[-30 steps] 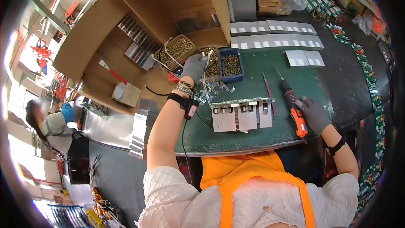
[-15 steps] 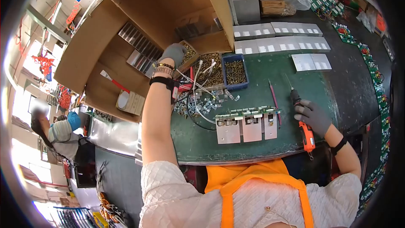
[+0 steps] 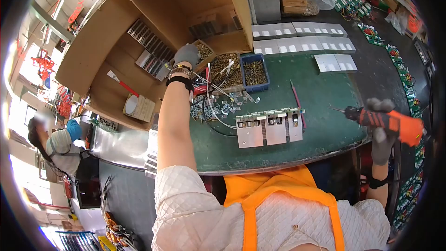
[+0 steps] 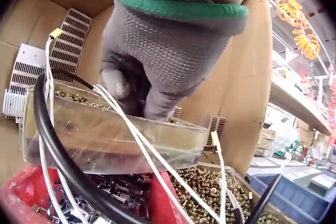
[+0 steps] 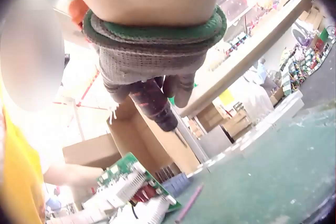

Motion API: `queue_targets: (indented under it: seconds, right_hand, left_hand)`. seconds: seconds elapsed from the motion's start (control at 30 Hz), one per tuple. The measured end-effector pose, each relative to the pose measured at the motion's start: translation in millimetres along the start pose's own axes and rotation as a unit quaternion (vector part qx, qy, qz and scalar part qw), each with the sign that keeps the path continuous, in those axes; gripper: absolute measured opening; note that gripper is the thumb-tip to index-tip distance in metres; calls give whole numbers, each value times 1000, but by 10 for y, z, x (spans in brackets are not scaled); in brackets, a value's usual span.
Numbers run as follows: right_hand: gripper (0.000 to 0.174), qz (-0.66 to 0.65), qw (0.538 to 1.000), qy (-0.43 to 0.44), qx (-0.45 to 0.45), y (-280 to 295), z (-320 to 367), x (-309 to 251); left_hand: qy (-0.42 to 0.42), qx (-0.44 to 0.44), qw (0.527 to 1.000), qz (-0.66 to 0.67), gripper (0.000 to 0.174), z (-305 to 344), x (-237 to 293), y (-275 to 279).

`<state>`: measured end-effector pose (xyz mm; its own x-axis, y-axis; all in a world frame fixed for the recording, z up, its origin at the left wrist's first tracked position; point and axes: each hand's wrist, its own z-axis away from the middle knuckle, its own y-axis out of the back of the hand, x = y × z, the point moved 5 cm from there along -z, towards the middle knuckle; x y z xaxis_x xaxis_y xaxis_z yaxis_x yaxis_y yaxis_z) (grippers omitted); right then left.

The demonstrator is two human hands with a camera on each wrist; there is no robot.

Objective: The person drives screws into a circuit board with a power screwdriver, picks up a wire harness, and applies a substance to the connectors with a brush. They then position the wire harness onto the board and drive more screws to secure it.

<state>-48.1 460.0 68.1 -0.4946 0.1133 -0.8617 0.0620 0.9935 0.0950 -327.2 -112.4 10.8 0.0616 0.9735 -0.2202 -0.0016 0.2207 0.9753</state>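
My gloved left hand point(image 3: 186, 56) is at a clear plastic bin point(image 4: 115, 145) of small brass-coloured screws. In the left wrist view its fingers point down behind the bin's near wall, which hides the fingertips; I cannot tell whether they pinch any screws. My gloved right hand point(image 3: 383, 146) grips an orange and black electric screwdriver point(image 3: 405, 128), raised at the right side of the table, its thin bit pointing left. Between the hands, a green circuit board with silver heat sinks point(image 3: 276, 135) lies near the table's front edge.
A second screw bin point(image 3: 226, 76) and a blue bin point(image 3: 268, 83) stand beside the clear one. White and black cables cross in front of them, above loose metal clips point(image 3: 211, 110). A pink rod point(image 3: 296, 97) lies behind the board. Cardboard walls point(image 3: 181, 4) enclose the left side.
My left hand went from the cables by the middle bin leftward to the clear bin and stays there. My right hand, earlier at the screwdriver on the table, has lifted it and swung it right.
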Motion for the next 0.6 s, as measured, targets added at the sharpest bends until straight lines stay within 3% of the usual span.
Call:
queue_targets:
  seconds: [0.07, 0.1, 0.17, 0.2, 0.23, 0.27, 0.3, 0.37, 0.43, 0.5, 0.53, 0.6]
  right_hand:
    - [74, -106, 982, -20, 152, 152, 39, -26]
    - [70, -132, 981, 1, 140, 191, -36, -134]
    - [68, -197, 953, 53, 225, 71, -119, -405]
    - [68, -196, 953, 53, 225, 171, -125, -377]
    - [68, -244, 955, 78, 149, 279, -148, -340]
    - [67, -290, 949, 103, 71, 315, -156, -350]
    - [67, -289, 949, 104, 71, 315, -147, -372]
    - [46, -330, 933, 139, 45, 219, -83, -494]
    - [37, -342, 926, 147, 67, -14, -122, -670]
    - [47, -525, 841, 78, -105, -236, -130, -635]
    - [69, -524, 844, 103, -53, -292, -118, -582]
    - [65, -489, 848, 186, -87, -585, -210, -695]
  left_hand:
    - [140, 17, 987, 78, 31, 153, -47, 183]
    - [138, 14, 987, 80, 31, 213, -38, 206]
    - [159, 77, 980, 95, 33, 340, -83, 334]
    - [175, 118, 973, 95, 24, 401, -64, 416]
    - [175, 120, 973, 96, 24, 456, -28, 437]
    - [162, 172, 928, 287, 21, 541, -8, 456]
    - [143, 216, 846, 466, 18, 656, 28, 459]
    - [53, 179, 719, 669, 15, 1318, 650, 883]
    - [-28, 110, 653, 749, 15, 1859, 1113, 914]
    - [-31, 40, 585, 810, 16, 2411, 1599, 852]
    - [-12, 29, 566, 824, 16, 2640, 1839, 798]
    - [9, 13, 546, 838, 17, 2923, 2120, 636]
